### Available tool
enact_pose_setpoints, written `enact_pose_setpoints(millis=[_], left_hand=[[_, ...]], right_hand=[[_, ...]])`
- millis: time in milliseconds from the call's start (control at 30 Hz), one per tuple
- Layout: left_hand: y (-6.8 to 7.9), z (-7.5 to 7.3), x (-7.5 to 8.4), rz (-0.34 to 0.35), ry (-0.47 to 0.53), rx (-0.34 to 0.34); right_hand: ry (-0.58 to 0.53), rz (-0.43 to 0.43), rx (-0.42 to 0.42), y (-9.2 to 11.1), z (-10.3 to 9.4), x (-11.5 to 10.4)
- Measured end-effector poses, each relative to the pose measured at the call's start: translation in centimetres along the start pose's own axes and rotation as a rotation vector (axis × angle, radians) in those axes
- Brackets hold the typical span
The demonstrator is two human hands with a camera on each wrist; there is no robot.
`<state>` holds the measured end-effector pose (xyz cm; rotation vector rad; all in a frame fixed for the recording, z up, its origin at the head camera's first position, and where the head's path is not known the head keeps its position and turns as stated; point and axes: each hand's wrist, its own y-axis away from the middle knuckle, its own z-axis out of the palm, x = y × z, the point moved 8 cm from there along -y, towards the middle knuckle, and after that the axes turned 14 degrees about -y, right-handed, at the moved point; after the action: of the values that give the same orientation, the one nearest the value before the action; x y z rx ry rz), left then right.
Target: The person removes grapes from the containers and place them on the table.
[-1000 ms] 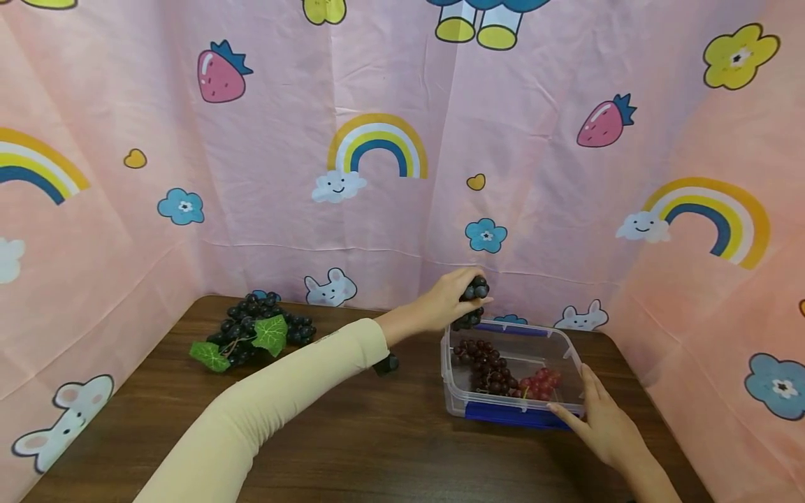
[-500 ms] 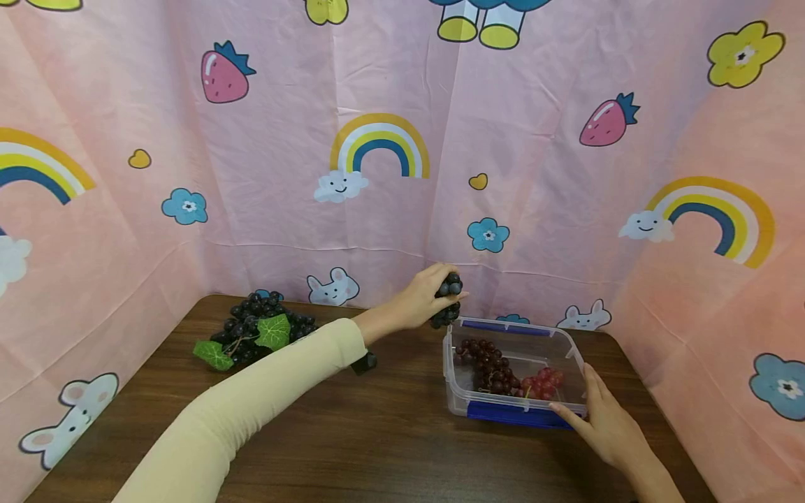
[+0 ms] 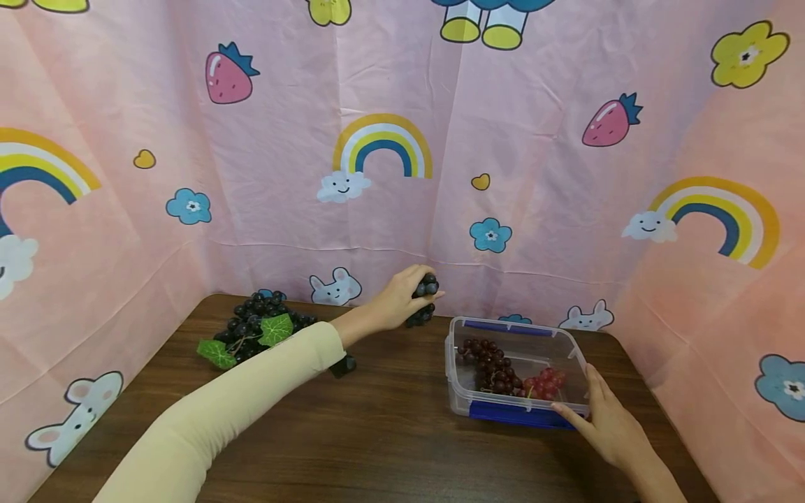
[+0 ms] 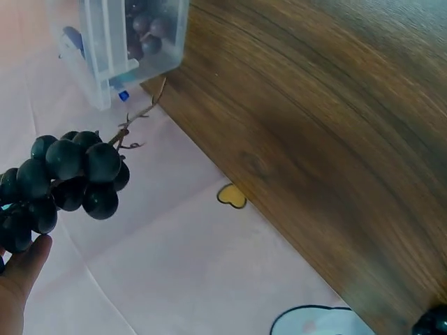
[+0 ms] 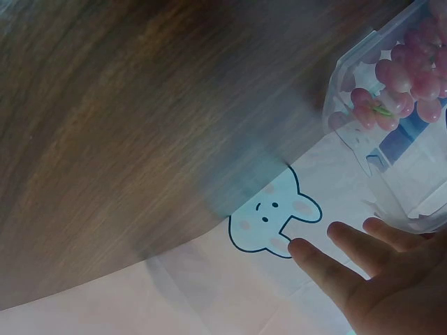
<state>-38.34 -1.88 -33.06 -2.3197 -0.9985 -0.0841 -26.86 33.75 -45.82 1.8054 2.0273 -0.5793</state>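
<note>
My left hand (image 3: 397, 299) grips a bunch of black grapes (image 4: 73, 171) above the back of the table, left of a clear plastic box. A bare stem sticks out of the bunch in the left wrist view. The uncovered box (image 3: 523, 413) has blue clips; inside lie a dark red grape bunch (image 3: 490, 365) and a smaller pinkish-red bunch (image 3: 544, 383). At the box's front right corner rests my right hand (image 3: 606, 425), thumb at the front rim and fingers along the side. Those fingers look straight in the right wrist view, where the thumb is hidden.
Black grapes (image 3: 254, 318) with green leaves (image 3: 275, 330) lie at the table's back left, partly behind the left sleeve (image 3: 251, 405). A patterned pink cloth (image 3: 277, 188) stands around the brown wooden table (image 3: 377, 440) at the back and sides.
My left hand has moved left with the black grapes, from over the box's back left corner to beside the box. My right hand has stayed at the box.
</note>
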Motion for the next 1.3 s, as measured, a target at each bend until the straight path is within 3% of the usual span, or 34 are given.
enact_pose_setpoints(millis=[500, 700, 967, 1300], left_hand=[[1.5, -1.1, -2.6, -0.049, -0.047, 0.02], [1.9, -1.4, -3.9, -0.094, -0.047, -0.008], [2.6, -1.0, -5.8, -0.153, -0.062, -0.038], [2.6, -0.3, -7.8, -0.192, -0.064, -0.011]], right_hand=[[0.005, 0.01, 0.002, 0.1, 0.1, 0.4], [0.007, 0.015, -0.002, 0.0, 0.1, 0.5], [0.007, 0.012, -0.001, 0.0, 0.1, 0.4], [0.006, 0.01, 0.0, 0.0, 0.1, 0.3]])
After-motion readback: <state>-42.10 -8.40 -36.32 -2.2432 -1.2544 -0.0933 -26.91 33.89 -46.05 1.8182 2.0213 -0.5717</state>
